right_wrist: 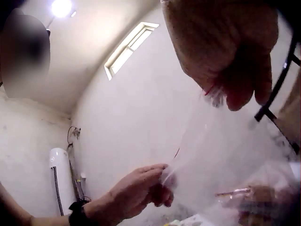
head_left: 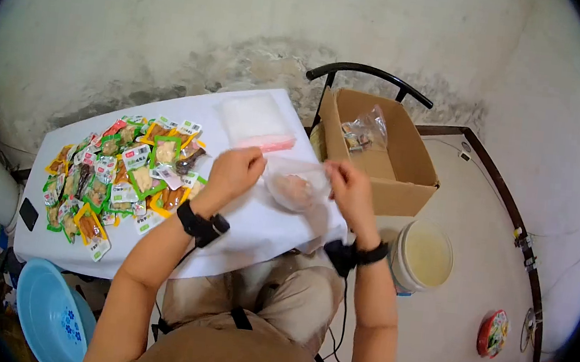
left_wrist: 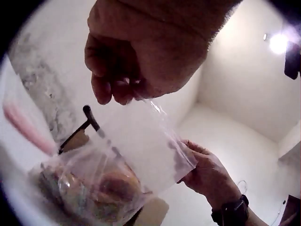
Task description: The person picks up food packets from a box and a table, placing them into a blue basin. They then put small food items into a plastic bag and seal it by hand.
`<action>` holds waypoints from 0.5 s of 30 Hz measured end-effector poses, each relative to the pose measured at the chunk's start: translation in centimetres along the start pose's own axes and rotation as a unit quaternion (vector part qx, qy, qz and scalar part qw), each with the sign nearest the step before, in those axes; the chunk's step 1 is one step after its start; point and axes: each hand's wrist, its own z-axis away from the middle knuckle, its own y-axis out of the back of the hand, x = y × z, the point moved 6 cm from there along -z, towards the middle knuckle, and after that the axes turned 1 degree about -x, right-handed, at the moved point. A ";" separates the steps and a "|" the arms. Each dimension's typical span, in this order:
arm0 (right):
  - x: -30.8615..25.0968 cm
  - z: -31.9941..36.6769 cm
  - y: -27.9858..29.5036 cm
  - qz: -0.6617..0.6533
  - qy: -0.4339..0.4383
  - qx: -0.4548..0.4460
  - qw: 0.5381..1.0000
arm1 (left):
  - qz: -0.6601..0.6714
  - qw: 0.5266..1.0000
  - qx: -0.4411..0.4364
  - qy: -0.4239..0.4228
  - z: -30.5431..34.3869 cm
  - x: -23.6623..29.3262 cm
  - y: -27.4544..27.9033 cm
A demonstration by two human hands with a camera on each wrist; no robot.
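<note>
A clear plastic bag with packets bunched in its lower part hangs between both hands above the white-covered table. My left hand pinches one upper corner between thumb and curled fingers. At the opposite corner, my right hand pinches the film the same way. The bag's top edge is drawn out between them, and a thin red line runs along it in the right wrist view. Through the film in the left wrist view, the packets look brownish and blurred. Left of the hands lies a heap of colourful snack packets.
Behind the hands lies a stack of clear bags with reddish edges. A cardboard box on the right holds a bagged bundle. Around the table are a white bucket, a blue basin and a black chair. A phone lies at the table's left edge.
</note>
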 end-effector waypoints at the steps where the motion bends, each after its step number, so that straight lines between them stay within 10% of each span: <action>1: -1.4 -1.8 0.5 -0.038 0.006 -0.012 0.999 | -0.002 1.000 0.004 0.000 -1.2 0.5 1.2; 10: -0.5 -6.0 -0.9 -0.205 -0.010 -0.046 0.978 | 0.148 0.985 0.083 -0.025 -2.9 -0.2 2.2; 13: 1.5 -3.8 -2.1 -0.193 -0.022 -0.044 0.980 | 0.368 0.913 0.058 0.166 -1.9 -3.3 -0.5; 15: 0.5 -1.6 -2.1 -0.105 0.128 0.007 0.986 | 0.399 0.898 0.071 0.173 -1.5 -3.7 -0.8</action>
